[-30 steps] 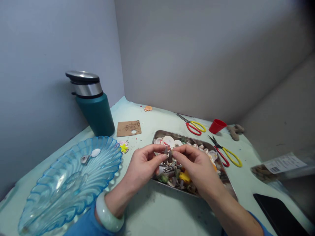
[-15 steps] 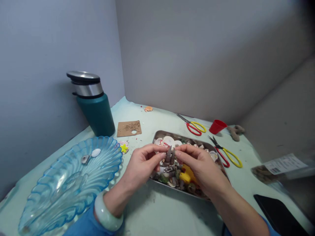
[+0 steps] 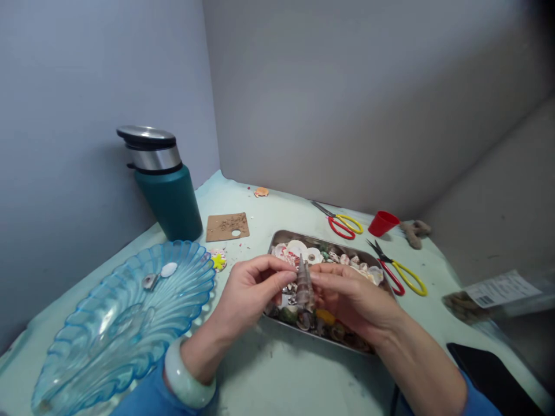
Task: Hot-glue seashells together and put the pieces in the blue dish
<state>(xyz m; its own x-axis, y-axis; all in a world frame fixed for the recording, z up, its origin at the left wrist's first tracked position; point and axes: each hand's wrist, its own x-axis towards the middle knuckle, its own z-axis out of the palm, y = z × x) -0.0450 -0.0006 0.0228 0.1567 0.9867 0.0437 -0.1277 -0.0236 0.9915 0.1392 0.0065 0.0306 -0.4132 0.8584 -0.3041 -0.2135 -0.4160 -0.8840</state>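
Two long, pointed, brown-grey shells (image 3: 304, 286) stand side by side, tips up, between my hands above the metal tray (image 3: 312, 333). My left hand (image 3: 254, 292) pinches the left shell from its side with thumb and forefinger. Thumb and fingers of my right hand (image 3: 353, 297) close on the right side of the pair. Below them the tray holds white round shells (image 3: 297, 248), small spiral shells and green pieces. A yellow object (image 3: 325, 316) in it is mostly covered by my right hand.
A blue scalloped dish (image 3: 117, 323) with two shells lies left, before a teal bottle (image 3: 169, 196). Behind and right are two pairs of scissors (image 3: 405, 276), a red cup (image 3: 383, 223), a brown card (image 3: 228, 226), a labelled bag (image 3: 503, 292) and a black flat object (image 3: 494, 375).
The pointed shells now show more of their length between my fingers. My right hand has turned and now covers more of the yellow object, while its fingers uncover small shells at the tray's back.
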